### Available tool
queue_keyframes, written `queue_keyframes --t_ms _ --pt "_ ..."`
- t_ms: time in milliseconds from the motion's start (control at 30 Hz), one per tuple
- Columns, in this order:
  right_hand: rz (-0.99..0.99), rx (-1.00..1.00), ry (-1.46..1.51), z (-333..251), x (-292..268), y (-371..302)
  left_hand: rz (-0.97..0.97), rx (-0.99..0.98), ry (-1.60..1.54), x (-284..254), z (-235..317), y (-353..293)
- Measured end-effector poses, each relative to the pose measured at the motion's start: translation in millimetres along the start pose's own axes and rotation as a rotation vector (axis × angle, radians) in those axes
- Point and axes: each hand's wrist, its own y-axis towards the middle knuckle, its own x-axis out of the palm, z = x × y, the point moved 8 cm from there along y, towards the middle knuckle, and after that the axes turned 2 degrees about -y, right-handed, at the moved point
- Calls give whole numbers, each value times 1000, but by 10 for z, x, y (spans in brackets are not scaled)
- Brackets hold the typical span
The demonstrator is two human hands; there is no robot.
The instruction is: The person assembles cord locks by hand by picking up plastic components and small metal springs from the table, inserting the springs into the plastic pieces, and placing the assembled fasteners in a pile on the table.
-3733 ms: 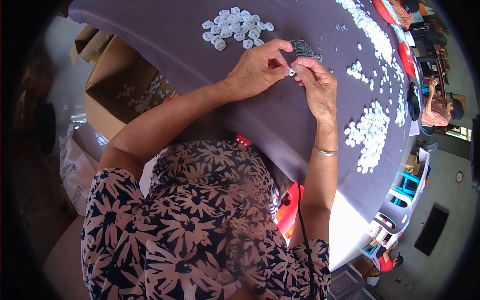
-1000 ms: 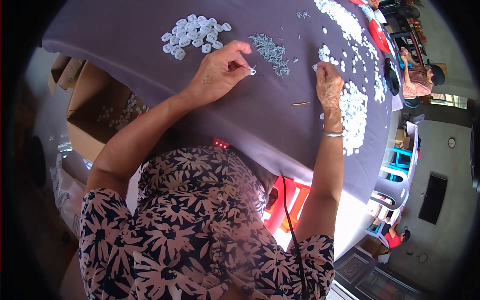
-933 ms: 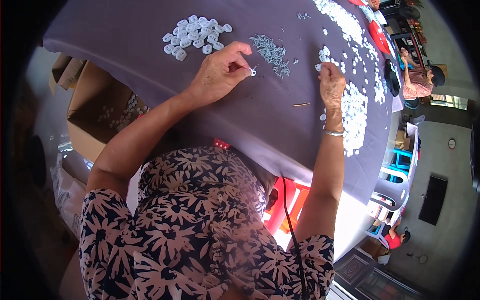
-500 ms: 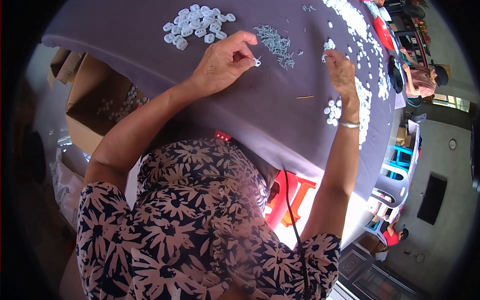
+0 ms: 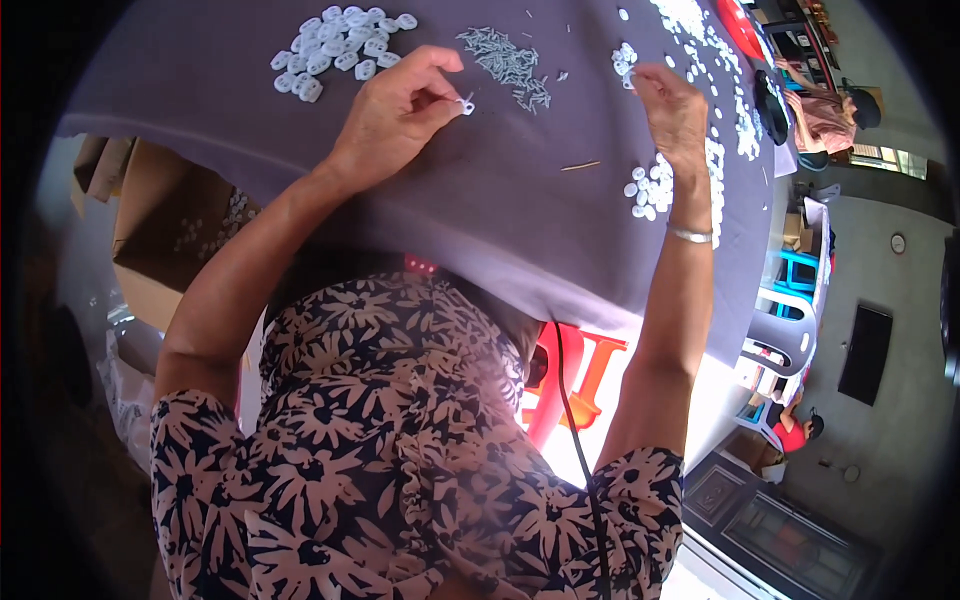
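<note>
Between the thumb and forefinger of my left hand is pinched a small white plastic piece, with what looks like a thin screw sticking up from it. My right hand is closed too, its fingertips on another small white piece at the near side of a little heap of white parts. Grey screws lie in a loose pile between the hands, just beyond the left fingertips. Past my left hand is a pile of white oval pieces with holes.
A dark cloth covers the table. On it lie a thin yellowish stick and round white pieces beside my right wrist. More white parts spread along the far right. An open cardboard box stands at the left, below the edge.
The whole view has shifted, so the table things sit farther left and up. My right fingertips have come closer to the little heap. My left hand keeps its pinch beside the screws.
</note>
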Motion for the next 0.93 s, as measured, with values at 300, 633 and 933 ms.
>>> queue_keyframes --t_ms 300,633,933 --pt "-158 211 302 248 202 -161 -12 -33 -39 17 11 16" --pt "-185 284 216 550 -200 -789 -27 -117 -30 8 -43 -23" --pt "-336 378 287 446 -11 -993 -27 -73 -21 -12 10 -32"
